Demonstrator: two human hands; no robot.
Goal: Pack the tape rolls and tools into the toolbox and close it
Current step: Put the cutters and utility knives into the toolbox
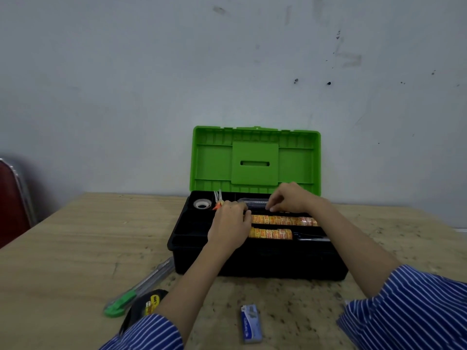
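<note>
Wooden table (pixel 75 236), black toolbox (pixel 252 266), green-handled cutter (pixel 136 290), tape measure (pixel 149 304), blue staple box (pixel 251 323)

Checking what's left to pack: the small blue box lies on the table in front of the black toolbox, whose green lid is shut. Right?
Not quite. In the head view the green lid stands open; the small blue box does lie on the table before the black toolbox.

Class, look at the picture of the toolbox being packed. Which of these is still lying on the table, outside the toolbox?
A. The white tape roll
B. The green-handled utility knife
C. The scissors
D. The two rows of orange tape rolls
B: the green-handled utility knife lies on the table to the left of the open toolbox, while the white roll, the orange rows and the scissors all sit inside the toolbox's tray.
</note>
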